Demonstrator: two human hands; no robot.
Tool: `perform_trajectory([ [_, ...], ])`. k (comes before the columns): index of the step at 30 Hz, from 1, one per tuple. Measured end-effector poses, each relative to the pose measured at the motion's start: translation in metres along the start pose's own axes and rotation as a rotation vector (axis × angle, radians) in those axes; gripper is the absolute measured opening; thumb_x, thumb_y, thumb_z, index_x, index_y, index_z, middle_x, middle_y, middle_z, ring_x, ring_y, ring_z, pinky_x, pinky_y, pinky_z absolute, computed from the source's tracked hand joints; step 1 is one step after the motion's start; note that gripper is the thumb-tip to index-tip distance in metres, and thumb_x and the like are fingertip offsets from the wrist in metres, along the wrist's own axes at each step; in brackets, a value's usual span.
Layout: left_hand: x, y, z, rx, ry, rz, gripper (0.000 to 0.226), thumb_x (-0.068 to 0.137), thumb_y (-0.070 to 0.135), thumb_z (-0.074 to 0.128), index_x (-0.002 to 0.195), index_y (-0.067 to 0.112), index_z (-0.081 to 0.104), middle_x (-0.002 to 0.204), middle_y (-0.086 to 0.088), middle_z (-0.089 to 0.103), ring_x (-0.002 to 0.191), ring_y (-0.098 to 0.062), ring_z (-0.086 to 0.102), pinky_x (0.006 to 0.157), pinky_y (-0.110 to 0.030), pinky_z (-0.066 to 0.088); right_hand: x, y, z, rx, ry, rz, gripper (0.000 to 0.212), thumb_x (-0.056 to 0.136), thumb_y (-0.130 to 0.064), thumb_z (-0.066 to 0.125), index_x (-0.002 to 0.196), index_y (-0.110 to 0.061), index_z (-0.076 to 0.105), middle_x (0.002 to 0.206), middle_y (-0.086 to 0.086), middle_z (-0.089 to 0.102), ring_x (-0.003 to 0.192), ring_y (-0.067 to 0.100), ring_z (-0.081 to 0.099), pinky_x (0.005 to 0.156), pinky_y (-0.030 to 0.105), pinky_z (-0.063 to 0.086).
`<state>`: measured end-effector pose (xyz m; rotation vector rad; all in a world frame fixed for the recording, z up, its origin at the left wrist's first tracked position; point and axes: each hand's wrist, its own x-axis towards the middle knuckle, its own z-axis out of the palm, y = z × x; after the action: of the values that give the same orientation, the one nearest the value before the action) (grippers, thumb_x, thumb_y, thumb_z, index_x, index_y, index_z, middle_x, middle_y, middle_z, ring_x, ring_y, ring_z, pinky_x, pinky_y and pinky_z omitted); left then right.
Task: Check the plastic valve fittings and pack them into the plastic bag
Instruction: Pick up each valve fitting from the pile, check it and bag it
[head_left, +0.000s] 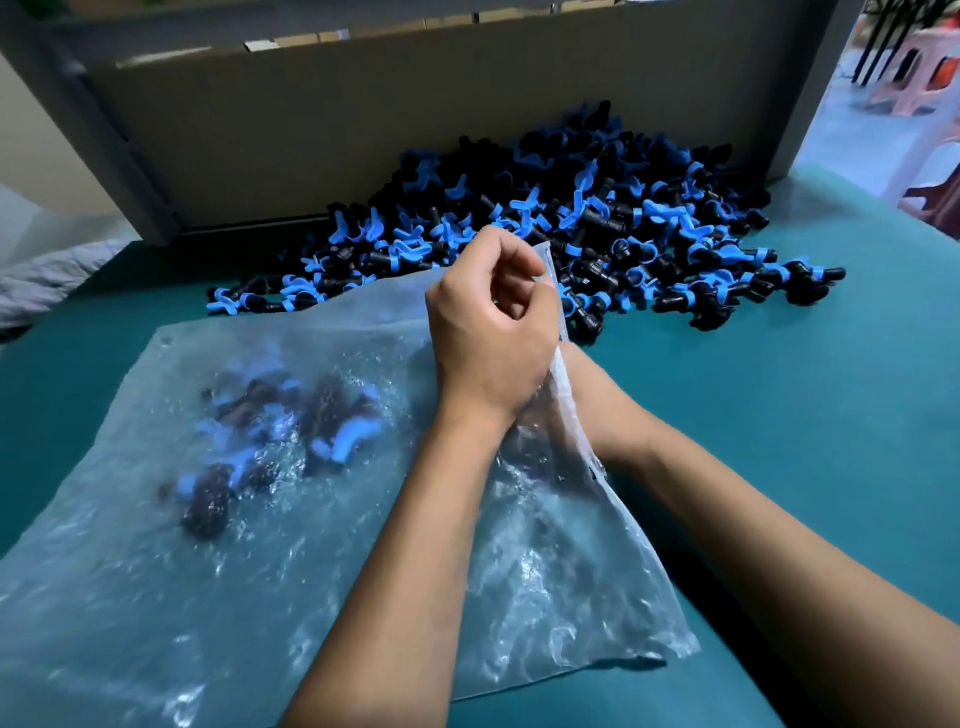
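While no writing shows, left hand (493, 332) grips plastic bag (156, 571)

Bare teal bench (857, 415) lies open to the right of the clear plastic bag (156, 571), from the near edge up toward the heap, and a narrower strip shows left of the bag's far corner. The heap of black and blue plastic valve fittings (597, 218) fills the far middle, banked against the upright brown cardboard wall (311, 135), which closes off the back. The bag spreads over the near left of the bench, a few fittings lumped inside it. Its raised open edge stands at mid-bench, with the left hand (493, 322) pinching it and the right forearm (727, 493) entering the mouth, blocking that way in.
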<state>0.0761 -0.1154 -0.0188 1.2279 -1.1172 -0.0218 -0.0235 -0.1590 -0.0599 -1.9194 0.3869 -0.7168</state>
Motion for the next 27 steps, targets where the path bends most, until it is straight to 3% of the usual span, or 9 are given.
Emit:
perform_trajectory([
  [2, -0.001, -0.003, 0.001, 0.000, 0.002, -0.009, 0.012, 0.076, -0.003, 0.065, 0.075, 0.009, 0.060, 0.065, 0.002, 0.062, 0.058, -0.013, 0.057, 0.056, -0.024, 0.047, 0.000, 0.002, -0.004, -0.021, 0.205, 0.033, 0.005, 0.080, -0.003, 0.068, 0.079, 0.002, 0.069, 0.070, 0.004, 0.068, 0.070, 0.005, 0.052, 0.059, 0.027, 0.045],
  [6, -0.013, -0.019, 0.008, 0.054, -0.002, -0.149, 0.014, 0.077, -0.001, 0.067, 0.073, 0.011, 0.060, 0.060, -0.002, 0.060, 0.052, -0.008, 0.049, 0.053, -0.023, 0.043, 0.003, 0.013, -0.027, -0.484, 0.625, 0.034, 0.024, 0.079, 0.001, 0.058, 0.083, -0.018, 0.073, 0.080, -0.008, 0.072, 0.075, 0.006, 0.067, 0.071, 0.027, 0.052],
  [9, -0.023, -0.036, 0.012, 0.148, -0.074, -0.254, 0.012, 0.077, 0.000, 0.067, 0.073, 0.011, 0.062, 0.058, -0.002, 0.059, 0.052, -0.012, 0.048, 0.055, -0.028, 0.045, 0.001, 0.027, -0.041, -0.877, 0.512, 0.059, 0.034, 0.082, -0.007, 0.062, 0.113, -0.019, 0.067, 0.116, 0.004, 0.063, 0.111, 0.028, 0.053, 0.095, 0.034, 0.045],
  [13, -0.032, -0.052, 0.012, 0.305, -0.188, -0.351, 0.015, 0.079, 0.011, 0.069, 0.072, 0.020, 0.059, 0.054, 0.010, 0.054, 0.053, -0.011, 0.051, 0.056, -0.031, 0.050, 0.003, 0.041, -0.044, -0.936, 0.240, 0.158, 0.052, 0.092, -0.022, 0.063, 0.142, -0.027, 0.049, 0.157, 0.013, 0.031, 0.139, 0.037, 0.028, 0.113, 0.047, 0.032],
  [15, -0.032, -0.056, 0.010, 0.350, -0.201, -0.374, 0.016, 0.079, 0.016, 0.068, 0.070, 0.023, 0.057, 0.054, 0.013, 0.055, 0.056, -0.015, 0.054, 0.060, -0.036, 0.056, 0.003, 0.043, -0.044, -0.914, 0.240, 0.131, 0.033, 0.091, -0.025, 0.064, 0.123, -0.021, 0.058, 0.147, 0.011, 0.042, 0.128, 0.037, 0.041, 0.106, 0.046, 0.040],
  [17, -0.032, -0.057, 0.009, 0.375, -0.189, -0.381, 0.017, 0.078, 0.017, 0.069, 0.070, 0.025, 0.057, 0.054, 0.014, 0.055, 0.056, -0.014, 0.056, 0.061, -0.036, 0.057, 0.003, 0.042, -0.046, -0.880, 0.307, 0.100, 0.021, 0.084, -0.023, 0.070, 0.098, -0.015, 0.056, 0.117, 0.007, 0.053, 0.104, 0.032, 0.052, 0.088, 0.043, 0.046],
  [20, -0.031, -0.057, 0.009, 0.396, -0.178, -0.404, 0.018, 0.080, 0.016, 0.071, 0.070, 0.026, 0.059, 0.056, 0.013, 0.056, 0.056, -0.012, 0.056, 0.061, -0.035, 0.057, 0.001, 0.040, -0.048, -0.837, 0.432, 0.127, 0.035, 0.077, -0.020, 0.079, 0.084, -0.015, 0.045, 0.089, 0.000, 0.049, 0.081, 0.024, 0.046, 0.068, 0.038, 0.037],
  [24, -0.033, -0.059, 0.007, 0.403, -0.169, -0.434, 0.017, 0.081, 0.017, 0.072, 0.072, 0.026, 0.060, 0.059, 0.013, 0.059, 0.057, -0.009, 0.058, 0.060, -0.029, 0.053, -0.005, 0.036, -0.053, -0.602, 0.726, 0.120, 0.029, 0.077, -0.021, 0.083, 0.084, -0.016, 0.056, 0.084, -0.004, 0.060, 0.080, 0.017, 0.054, 0.071, 0.030, 0.042],
  [27, -0.033, -0.058, 0.007, 0.341, -0.175, -0.421, 0.013, 0.085, 0.029, 0.070, 0.075, 0.029, 0.063, 0.069, 0.013, 0.066, 0.065, -0.008, 0.065, 0.063, -0.028, 0.052, -0.010, 0.031, -0.057, -0.466, 0.903, -0.042, 0.019, 0.078, -0.015, 0.082, 0.079, -0.013, 0.063, 0.088, 0.000, 0.064, 0.081, 0.015, 0.060, 0.076, 0.025, 0.050],
])
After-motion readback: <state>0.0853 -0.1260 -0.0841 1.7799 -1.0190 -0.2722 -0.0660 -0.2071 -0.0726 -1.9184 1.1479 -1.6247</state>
